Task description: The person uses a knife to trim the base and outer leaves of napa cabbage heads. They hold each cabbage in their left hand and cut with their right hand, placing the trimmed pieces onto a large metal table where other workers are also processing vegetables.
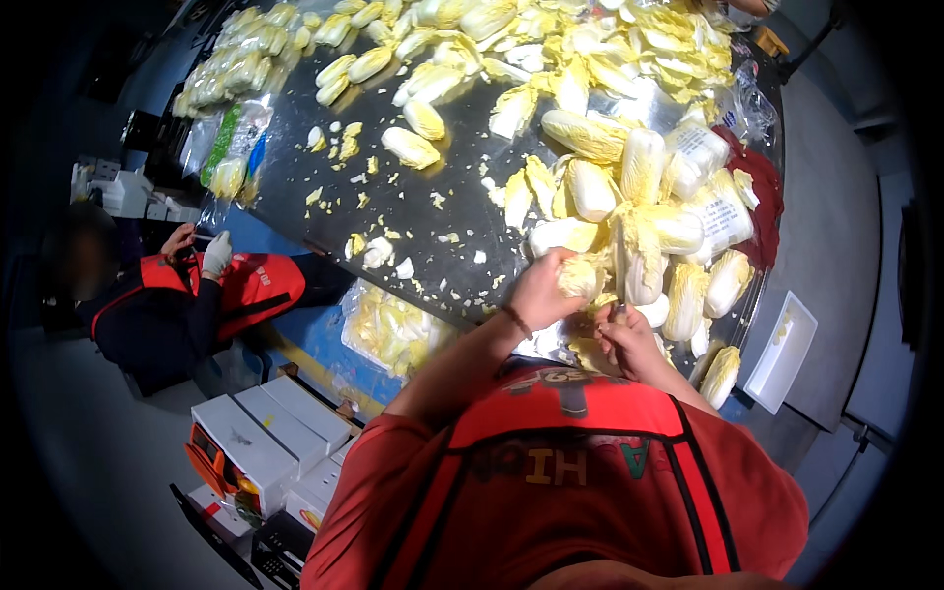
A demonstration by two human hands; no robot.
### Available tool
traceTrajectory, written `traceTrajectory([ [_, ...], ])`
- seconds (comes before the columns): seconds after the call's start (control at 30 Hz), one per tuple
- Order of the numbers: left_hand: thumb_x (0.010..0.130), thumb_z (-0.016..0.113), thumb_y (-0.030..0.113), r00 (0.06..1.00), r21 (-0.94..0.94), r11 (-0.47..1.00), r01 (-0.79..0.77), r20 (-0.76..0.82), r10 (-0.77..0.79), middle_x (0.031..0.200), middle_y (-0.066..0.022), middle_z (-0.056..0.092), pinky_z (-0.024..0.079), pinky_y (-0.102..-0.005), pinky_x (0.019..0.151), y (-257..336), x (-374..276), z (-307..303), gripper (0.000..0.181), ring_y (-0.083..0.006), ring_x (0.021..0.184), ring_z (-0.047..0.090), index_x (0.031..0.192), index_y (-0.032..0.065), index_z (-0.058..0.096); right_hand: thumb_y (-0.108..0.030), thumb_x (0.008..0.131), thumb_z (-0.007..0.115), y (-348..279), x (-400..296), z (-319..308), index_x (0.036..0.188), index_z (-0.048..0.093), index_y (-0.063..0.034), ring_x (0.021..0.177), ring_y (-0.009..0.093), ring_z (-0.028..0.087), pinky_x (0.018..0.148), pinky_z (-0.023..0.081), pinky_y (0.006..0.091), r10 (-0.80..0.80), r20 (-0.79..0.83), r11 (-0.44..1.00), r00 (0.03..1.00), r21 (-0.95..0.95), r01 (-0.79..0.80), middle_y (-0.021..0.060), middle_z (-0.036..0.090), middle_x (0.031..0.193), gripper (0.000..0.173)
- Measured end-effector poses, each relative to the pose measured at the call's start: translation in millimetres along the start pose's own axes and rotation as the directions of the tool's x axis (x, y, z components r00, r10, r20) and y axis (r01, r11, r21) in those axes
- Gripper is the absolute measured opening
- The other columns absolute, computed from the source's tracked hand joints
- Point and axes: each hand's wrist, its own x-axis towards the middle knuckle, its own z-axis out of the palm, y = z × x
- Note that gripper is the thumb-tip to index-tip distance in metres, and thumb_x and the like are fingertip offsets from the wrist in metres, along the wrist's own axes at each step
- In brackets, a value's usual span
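Observation:
My left hand (544, 291) grips a small napa cabbage (581, 276) near the table's front edge. My right hand (630, 338) is just right of and below it, fingers curled close to a torn yellow leaf; whether it holds something small, I cannot tell. Whole napa cabbages lie heaped beyond both hands, one of them upright-looking (641, 166), others at the right (686, 299). Two clear bags with printing (723, 221) lie among them, next to a dark red cloth (767, 199). Loose outer leaves (518, 199) are left of the heap.
Leaf scraps dot the dark metal table (457, 192). More cabbages and leaves cover its far side, with bagged cabbages (236, 63) at far left. A co-worker in a red apron (258, 287) is at left. A bin of leaves (391, 328), white boxes (258, 435) and a white tray (782, 354) stand around.

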Motion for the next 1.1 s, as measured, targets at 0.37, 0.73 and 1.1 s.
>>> traceTrajectory([
  [0.37,0.072,0.067,-0.013,0.819,-0.623,0.65,-0.435,-0.573,-0.001,0.129,-0.0133,0.044,0.046,-0.0354,0.097,27,-105,-55,0.085,-0.0229,0.118,0.05,0.142,0.002,0.021,-0.042,0.098,0.04,2,64,96,0.125,0.047,-0.0072,0.059,0.011,0.053,0.051,0.044,0.0241,0.02,0.22,0.978,0.975,0.2,-0.065,0.0063,0.063,0.089,0.044],
  [0.73,0.077,0.07,0.004,0.875,-0.837,0.496,-0.23,-0.401,-0.27,0.111,-0.0039,0.058,0.045,-0.0282,0.089,-15,-215,-84,0.053,-0.0134,0.102,0.056,0.125,0.0033,0.049,-0.023,0.081,0.072,23,62,212,0.121,0.054,-0.0019,0.098,0.016,0.057,0.088,0.045,0.0301,-0.161,0.851,0.62,0.5,-0.307,0.722,0.0083,0.063,0.109,0.049],
  [1.1,0.063,0.081,0.006,0.521,-0.112,0.993,-0.029,-0.85,-0.081,0.102,-0.0117,0.064,0.051,-0.0327,0.082,-27,-264,-85,0.062,-0.0192,0.093,0.063,0.116,-0.0011,0.05,-0.011,0.071,0.067,19,17,235,0.1,0.062,-0.0085,0.075,0.032,0.064,0.067,0.052,0.0399,0.008,0.932,0.004,0.363,-0.363,0.932,0.0121,0.064,0.082,0.03],
])
